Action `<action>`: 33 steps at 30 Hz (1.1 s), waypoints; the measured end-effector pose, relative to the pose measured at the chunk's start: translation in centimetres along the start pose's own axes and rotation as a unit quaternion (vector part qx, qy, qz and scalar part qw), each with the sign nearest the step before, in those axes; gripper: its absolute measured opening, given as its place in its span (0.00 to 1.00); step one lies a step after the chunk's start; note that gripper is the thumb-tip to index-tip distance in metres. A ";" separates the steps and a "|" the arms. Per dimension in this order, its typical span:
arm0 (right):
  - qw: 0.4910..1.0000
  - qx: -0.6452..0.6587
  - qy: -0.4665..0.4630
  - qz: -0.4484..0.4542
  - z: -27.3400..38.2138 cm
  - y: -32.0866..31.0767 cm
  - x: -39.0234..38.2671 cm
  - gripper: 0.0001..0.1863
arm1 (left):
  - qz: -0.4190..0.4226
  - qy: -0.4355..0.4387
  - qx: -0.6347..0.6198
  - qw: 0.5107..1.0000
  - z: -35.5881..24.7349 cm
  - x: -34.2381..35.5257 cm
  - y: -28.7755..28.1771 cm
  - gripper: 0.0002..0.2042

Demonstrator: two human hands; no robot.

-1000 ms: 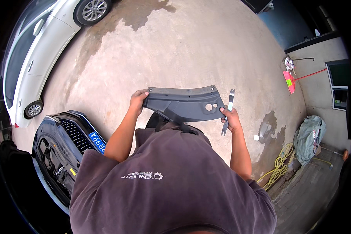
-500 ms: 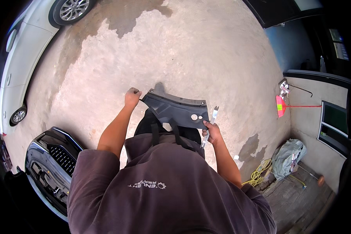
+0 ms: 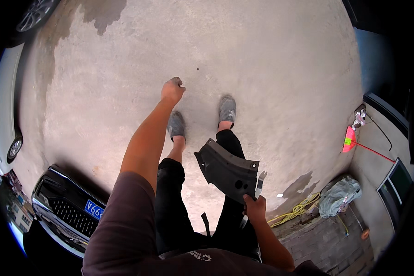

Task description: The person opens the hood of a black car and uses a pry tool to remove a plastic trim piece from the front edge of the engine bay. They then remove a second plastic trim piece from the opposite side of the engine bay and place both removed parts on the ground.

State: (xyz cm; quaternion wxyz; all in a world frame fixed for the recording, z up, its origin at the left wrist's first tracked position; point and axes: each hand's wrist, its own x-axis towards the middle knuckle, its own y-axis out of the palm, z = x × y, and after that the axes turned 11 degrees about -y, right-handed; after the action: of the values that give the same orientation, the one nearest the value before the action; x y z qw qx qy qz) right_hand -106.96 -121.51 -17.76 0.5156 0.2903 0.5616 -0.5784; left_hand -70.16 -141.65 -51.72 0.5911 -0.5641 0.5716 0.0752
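Note:
My left hand is out in front over the concrete, fingers curled closed; I cannot make out whether anything is inside. My right hand, lower right, grips a curved dark grey plastic panel at its lower end, with thumb on it, together with a flat silver pry tool that has forked ends. The panel has small holes at its corners and two larger holes near my thumb. It hangs over my black-trousered right leg. Below are my grey slip-on shoes.
A white car stands left, a dark car front lower left. Right, by a wall, are a pink broom or dustpan, yellow hose and grey-green covered bundle. Concrete floor lies ahead, with damp patches.
My left hand has let go of the panel and moved up and forward. My right hand has lowered with panel and tool. My legs and shoes have come into view.

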 end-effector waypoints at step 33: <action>0.992 -0.064 -0.070 0.078 0.9 -4.6 3.8 0.12 | 0.054 -0.042 0.053 0.996 7.7 -28.4 1.0 0.11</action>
State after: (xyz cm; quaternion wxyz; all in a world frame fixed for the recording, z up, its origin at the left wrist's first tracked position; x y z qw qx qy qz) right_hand -112.17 -124.16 -19.45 0.6147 0.2585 0.5359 -0.5178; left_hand -75.89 -119.64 -32.94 0.6386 -0.4969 0.5790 0.1004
